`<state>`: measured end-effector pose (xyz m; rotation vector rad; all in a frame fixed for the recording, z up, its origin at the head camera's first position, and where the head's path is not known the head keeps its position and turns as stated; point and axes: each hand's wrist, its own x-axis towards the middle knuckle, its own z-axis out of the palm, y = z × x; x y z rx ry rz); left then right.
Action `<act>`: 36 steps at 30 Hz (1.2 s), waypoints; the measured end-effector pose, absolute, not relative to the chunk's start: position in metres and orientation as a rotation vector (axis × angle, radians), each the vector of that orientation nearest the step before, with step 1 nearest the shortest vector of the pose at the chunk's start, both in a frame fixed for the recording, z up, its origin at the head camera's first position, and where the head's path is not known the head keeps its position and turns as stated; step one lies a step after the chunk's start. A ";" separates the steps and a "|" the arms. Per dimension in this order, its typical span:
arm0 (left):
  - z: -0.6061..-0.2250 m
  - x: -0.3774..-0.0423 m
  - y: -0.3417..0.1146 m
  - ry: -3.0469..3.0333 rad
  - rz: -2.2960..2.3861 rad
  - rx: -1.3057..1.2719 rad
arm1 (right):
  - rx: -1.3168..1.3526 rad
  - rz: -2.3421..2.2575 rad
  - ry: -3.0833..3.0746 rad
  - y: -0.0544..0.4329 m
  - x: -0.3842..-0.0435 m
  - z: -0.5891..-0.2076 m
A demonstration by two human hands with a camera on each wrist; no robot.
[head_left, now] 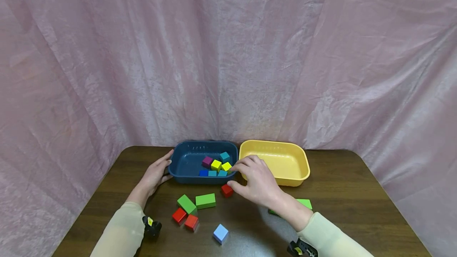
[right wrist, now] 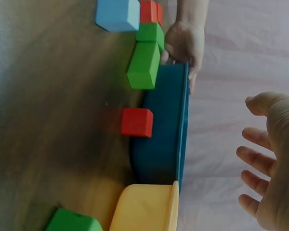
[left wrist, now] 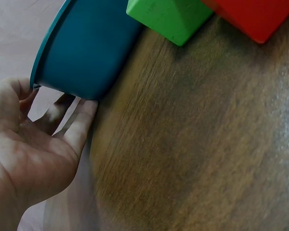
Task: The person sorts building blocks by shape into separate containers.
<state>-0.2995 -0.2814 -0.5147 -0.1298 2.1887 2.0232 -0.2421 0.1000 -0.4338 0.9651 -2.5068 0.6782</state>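
Note:
My left hand (head_left: pixel 154 175) touches the left end of the dark blue bin (head_left: pixel 186 162), its fingers fairly straight along the outer wall. Inside that bin lie several small cubes: a purple cube (head_left: pixel 207 162), yellow ones such as this yellow cube (head_left: pixel 216 165), and blue and teal ones. Over the bin's right end hovers my right hand (head_left: pixel 258 182), fingers spread and loosely bent. The right wrist view shows nothing between the fingers of the right hand (right wrist: pixel 279 159). A red cube (head_left: pixel 227 190) lies on the table just below its thumb.
The yellow bin (head_left: pixel 285 162) stands right of the blue one, with no blocks visible inside. Green blocks (head_left: pixel 205 201), red cubes (head_left: pixel 191 222) and a light blue block (head_left: pixel 220 233) lie on the wooden table (head_left: pixel 357 201). Another green block (head_left: pixel 304 204) is partly behind the right forearm.

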 end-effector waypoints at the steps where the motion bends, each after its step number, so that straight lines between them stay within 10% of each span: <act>1: -0.515 -0.300 -0.281 2.188 2.024 -0.130 | 0.973 0.677 -2.507 0.100 -0.240 -0.435; 36: -0.517 -0.300 -0.282 2.170 2.035 -0.113 | 1.167 0.552 -2.723 0.098 -0.201 -0.478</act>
